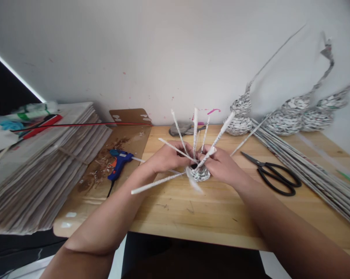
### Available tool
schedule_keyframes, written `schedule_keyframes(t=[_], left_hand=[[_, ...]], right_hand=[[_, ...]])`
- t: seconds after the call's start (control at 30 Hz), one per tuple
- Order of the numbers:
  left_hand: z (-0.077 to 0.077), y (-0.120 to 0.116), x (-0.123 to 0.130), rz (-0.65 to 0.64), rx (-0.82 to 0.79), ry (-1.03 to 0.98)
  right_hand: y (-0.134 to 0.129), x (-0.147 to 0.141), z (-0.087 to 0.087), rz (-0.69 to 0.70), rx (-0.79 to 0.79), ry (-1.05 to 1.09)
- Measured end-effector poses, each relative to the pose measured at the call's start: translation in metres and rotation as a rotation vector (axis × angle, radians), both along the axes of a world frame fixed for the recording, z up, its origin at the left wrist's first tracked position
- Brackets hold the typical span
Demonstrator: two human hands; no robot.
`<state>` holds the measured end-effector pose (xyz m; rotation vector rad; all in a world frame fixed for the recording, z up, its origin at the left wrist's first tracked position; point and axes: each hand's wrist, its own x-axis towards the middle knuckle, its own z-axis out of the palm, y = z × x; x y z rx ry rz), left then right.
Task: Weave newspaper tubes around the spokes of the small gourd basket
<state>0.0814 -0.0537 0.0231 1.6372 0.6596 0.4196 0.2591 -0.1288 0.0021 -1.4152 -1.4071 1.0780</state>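
A small round woven paper base (200, 174) sits on the wooden table, with several rolled paper sticks (156, 183) fanning up and outward from it. On its left side my left hand (171, 155) is closed around the weave, its fingertips partly hidden behind the sticks. My right hand (218, 161) grips the right side of the same piece, fingers bent and thumb near the rim. The two hands nearly meet at the far side of the base. A loose paper end at the front of the base is blurred.
Black scissors (276, 174) and a bundle of paper sticks (302, 166) lie at the right. Finished woven gourd shapes (240, 126) stand along the wall. A blue glue gun (119, 166) rests on cardboard (90, 197), beside stacked newspapers (47, 170) at the left.
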Motion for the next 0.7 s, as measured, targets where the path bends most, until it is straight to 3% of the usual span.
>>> schedule_keyframes(t=[0.2,0.33,0.43,0.57,0.7], left_hand=[[0.004,-0.005,0.004,0.069,0.055,0.038],[-0.002,-0.005,0.007,0.120,-0.003,-0.002],[-0.007,-0.004,0.009,0.152,-0.019,-0.047],[-0.011,-0.003,0.010,0.163,0.088,0.012],[-0.014,0.000,0.009,0.125,0.147,0.076]], right_hand=[[0.001,-0.006,-0.003,-0.025,-0.035,0.214],[0.002,-0.008,-0.002,-0.064,-0.009,0.316],[0.001,-0.010,-0.004,-0.113,0.053,0.305],[-0.001,-0.013,-0.010,-0.287,0.184,0.173],[-0.001,-0.016,-0.010,-0.320,0.219,0.254]])
